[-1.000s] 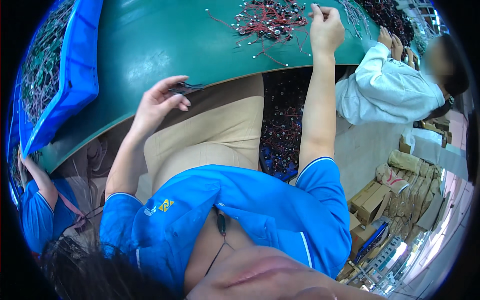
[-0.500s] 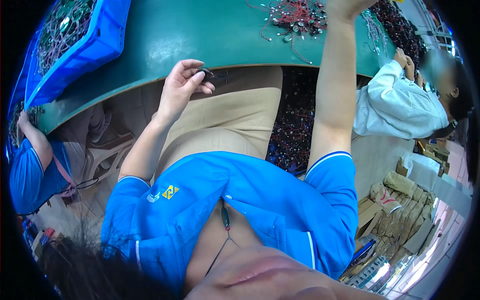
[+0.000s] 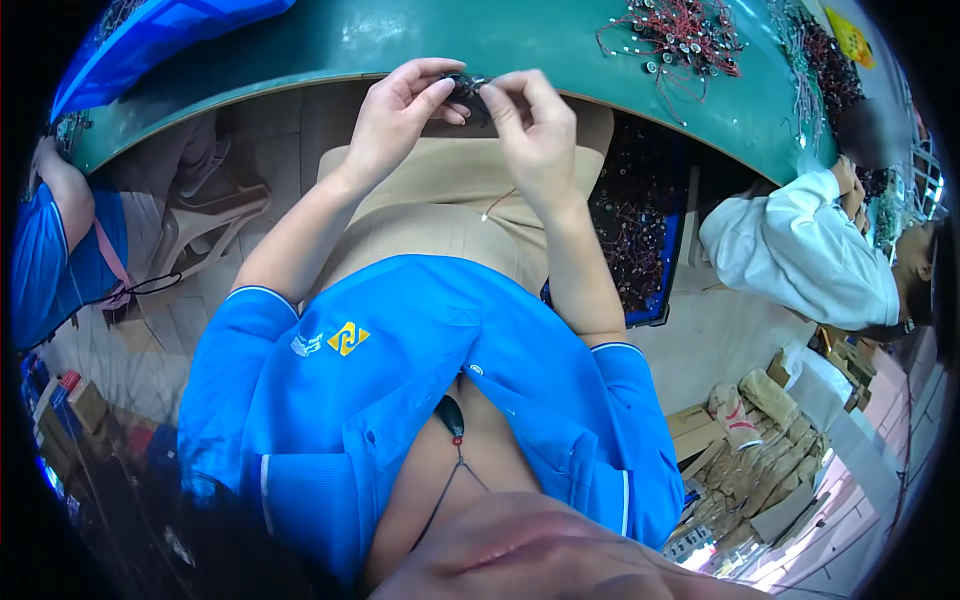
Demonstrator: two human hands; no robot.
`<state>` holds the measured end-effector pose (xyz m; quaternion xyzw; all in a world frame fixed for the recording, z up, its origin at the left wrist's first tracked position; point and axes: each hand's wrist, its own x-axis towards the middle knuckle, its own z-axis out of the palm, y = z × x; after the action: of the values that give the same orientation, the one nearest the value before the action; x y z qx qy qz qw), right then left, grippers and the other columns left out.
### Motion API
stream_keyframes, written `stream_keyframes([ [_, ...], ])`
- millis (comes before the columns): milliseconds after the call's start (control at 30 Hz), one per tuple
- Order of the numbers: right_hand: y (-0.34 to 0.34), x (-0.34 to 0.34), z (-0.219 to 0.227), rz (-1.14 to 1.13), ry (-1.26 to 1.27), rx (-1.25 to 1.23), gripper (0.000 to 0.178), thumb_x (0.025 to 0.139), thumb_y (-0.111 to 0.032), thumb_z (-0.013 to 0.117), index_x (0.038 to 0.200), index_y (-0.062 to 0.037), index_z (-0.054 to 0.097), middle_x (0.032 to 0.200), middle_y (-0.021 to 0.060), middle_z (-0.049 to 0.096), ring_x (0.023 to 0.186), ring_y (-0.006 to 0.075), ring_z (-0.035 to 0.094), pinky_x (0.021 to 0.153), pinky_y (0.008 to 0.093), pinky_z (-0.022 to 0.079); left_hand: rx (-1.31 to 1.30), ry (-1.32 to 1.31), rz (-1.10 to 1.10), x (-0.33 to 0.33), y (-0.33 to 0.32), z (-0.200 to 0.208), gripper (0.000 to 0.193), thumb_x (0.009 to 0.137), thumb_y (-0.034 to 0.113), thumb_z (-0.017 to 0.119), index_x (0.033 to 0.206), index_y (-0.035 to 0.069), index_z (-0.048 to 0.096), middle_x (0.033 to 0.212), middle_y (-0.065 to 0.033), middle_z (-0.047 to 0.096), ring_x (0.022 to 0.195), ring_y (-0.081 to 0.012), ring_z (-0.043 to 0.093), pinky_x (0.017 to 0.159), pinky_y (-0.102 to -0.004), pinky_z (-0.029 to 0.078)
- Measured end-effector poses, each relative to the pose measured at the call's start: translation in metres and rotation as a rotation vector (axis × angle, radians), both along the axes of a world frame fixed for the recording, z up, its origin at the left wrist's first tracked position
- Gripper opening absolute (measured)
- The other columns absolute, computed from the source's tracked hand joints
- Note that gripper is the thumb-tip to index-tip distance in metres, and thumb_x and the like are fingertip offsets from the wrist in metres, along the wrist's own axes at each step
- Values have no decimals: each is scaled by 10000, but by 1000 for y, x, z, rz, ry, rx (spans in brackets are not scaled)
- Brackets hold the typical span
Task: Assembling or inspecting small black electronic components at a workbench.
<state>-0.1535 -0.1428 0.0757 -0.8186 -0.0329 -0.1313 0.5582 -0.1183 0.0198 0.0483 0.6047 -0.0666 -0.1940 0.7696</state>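
My hands meet in front of the table's near edge. My left hand (image 3: pixel 392 118) is closed, thumb and fingers pinching a small black object (image 3: pixel 462 92) whose exact kind is too small to make out. Against its right side, my right hand (image 3: pixel 540 130) is closed in a pinch, its fingertips slightly blurred. A thin red wire (image 3: pixel 502 200) with a white connector at its end hangs below the right hand, over my lap; its upper part is hidden by that hand. What lies between the right fingertips is mostly hidden.
A green table (image 3: pixel 330 45) curves across the top. On it lie a pile of red-wired small round parts (image 3: pixel 690 40) and a blue bin (image 3: pixel 170 45). A crate of similar parts (image 3: pixel 635 225) stands right of my lap. People sit at left (image 3: pixel 60 230) and right (image 3: pixel 810 245).
My right hand has come back from the parts pile at the far right to meet my left hand. A red wire now hangs below it. The view has shifted.
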Motion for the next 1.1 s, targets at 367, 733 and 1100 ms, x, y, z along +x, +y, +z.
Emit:
stream_keyframes([
  [367,7,-24,-25,-53,80,19,11,859,-48,606,849,-52,604,662,10,547,502,100,431,463,255,347,64,-90,-51,-16,-11,-3,311,938,34,522,1248,10,538,1022,-106,641,857,-145,641,821,-250,546],
  [733,6,-33,-15,-116,97,-282,47,875,-80,580,910,-70,610,619,-3,562,472,123,424,454,273,353,181,-226,-93,-20,-9,1,355,926,-25,495,1276,21,530,1067,-117,639,871,-149,641,817,-241,541],
  [1100,6,-39,-23,-64,312,223,127,939,-127,558,936,-13,611,673,-19,549,517,37,405,445,179,297,293,-287,9,-20,-11,-5,309,915,-32,501,1203,26,594,935,-91,683,794,-140,666,681,-235,542],
])
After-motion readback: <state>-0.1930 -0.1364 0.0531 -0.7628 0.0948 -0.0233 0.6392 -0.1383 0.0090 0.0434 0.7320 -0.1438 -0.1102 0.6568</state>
